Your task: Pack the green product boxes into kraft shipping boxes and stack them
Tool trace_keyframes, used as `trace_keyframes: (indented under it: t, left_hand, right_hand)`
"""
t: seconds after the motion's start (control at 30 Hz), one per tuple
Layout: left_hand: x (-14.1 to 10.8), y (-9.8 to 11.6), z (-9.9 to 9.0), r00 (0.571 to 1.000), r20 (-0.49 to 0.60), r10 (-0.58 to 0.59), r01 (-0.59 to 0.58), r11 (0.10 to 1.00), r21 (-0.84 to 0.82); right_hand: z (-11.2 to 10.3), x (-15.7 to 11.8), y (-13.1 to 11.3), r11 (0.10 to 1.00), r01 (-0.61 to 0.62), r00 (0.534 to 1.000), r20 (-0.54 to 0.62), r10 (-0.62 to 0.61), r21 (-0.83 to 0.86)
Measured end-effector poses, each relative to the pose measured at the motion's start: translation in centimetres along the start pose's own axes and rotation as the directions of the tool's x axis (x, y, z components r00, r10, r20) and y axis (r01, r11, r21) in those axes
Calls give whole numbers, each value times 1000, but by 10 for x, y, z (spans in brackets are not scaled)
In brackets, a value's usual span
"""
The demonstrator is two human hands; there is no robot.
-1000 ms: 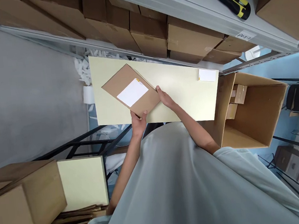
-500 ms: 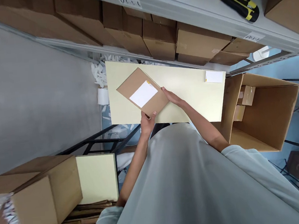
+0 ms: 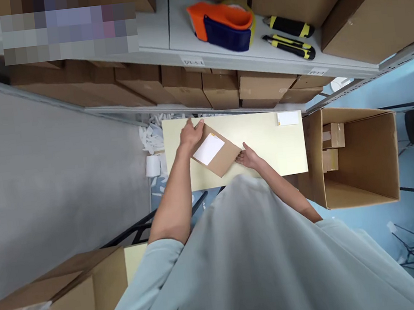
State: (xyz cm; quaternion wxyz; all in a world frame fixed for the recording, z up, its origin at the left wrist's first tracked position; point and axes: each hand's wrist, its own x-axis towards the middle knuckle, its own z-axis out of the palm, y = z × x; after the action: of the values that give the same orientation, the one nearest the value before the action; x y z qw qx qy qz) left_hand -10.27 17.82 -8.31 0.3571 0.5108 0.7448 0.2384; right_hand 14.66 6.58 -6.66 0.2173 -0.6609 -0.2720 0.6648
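Observation:
A flat brown cardboard box (image 3: 226, 160) with a white label (image 3: 209, 149) is turned at an angle above the cream tabletop (image 3: 267, 163). My left hand (image 3: 191, 136) grips its upper left corner, thumb on the near face and fingers over the edge. At the opposite, right-hand corner is my right hand (image 3: 248, 157), its fingers bent against the edge and partly beneath it, thumb raised. The box's underside is hidden.
A white label stack (image 3: 288, 118) lies at the tabletop's far right. Beyond that edge stands a large open carton (image 3: 359, 158) holding small boxes (image 3: 333, 135). The shelf above carries an orange tape dispenser (image 3: 222, 22) and utility knives (image 3: 289, 46). Another carton (image 3: 74, 297) is at lower left.
My left hand has gone from the box's near corner to its upper left corner. My right hand has shifted from the upper right edge to the right corner. The camera view has tilted up.

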Motion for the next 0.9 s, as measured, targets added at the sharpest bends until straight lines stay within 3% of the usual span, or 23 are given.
trace_keyframes:
  t: [0.1, 0.2, 0.3, 0.4, 0.53, 0.67, 0.8, 0.9]
  left_hand:
    - [-10, 15, -7, 999, 40, -2, 0, 999, 47]
    - [-39, 9, -18, 998, -33, 46, -44, 998, 36]
    - [-71, -6, -19, 999, -4, 44, -45, 998, -47]
    - [-103, -17, -3, 996, 77, 45, -37, 995, -92]
    - [-134, -18, 22, 996, 67, 58, -54, 997, -59]
    - [-141, -7, 34, 991, 126, 43, -48, 998, 30]
    - [-140, 6, 43, 970, 213, -113, 98, 992, 80]
    - [-140, 7, 49, 971, 202, -130, 110, 988, 107]
  right_hand:
    - [4, -15, -9, 973, -95, 995, 41, 88, 212]
    - [-3, -36, -3, 963, 73, 997, -44, -64, 258]
    - [-19, -55, 9, 943, 312, 939, -189, -287, 119]
    - [-37, -63, 16, 915, 384, 860, -314, -403, -122]
    - [-57, -59, 17, 887, 261, 828, -383, -409, -382]
    - [-62, -52, 19, 822, 54, 877, -367, -311, -567]
    - [-54, -44, 23, 773, -55, 886, -389, -255, -632]
    - [-51, -40, 26, 776, -43, 882, -389, -267, -629]
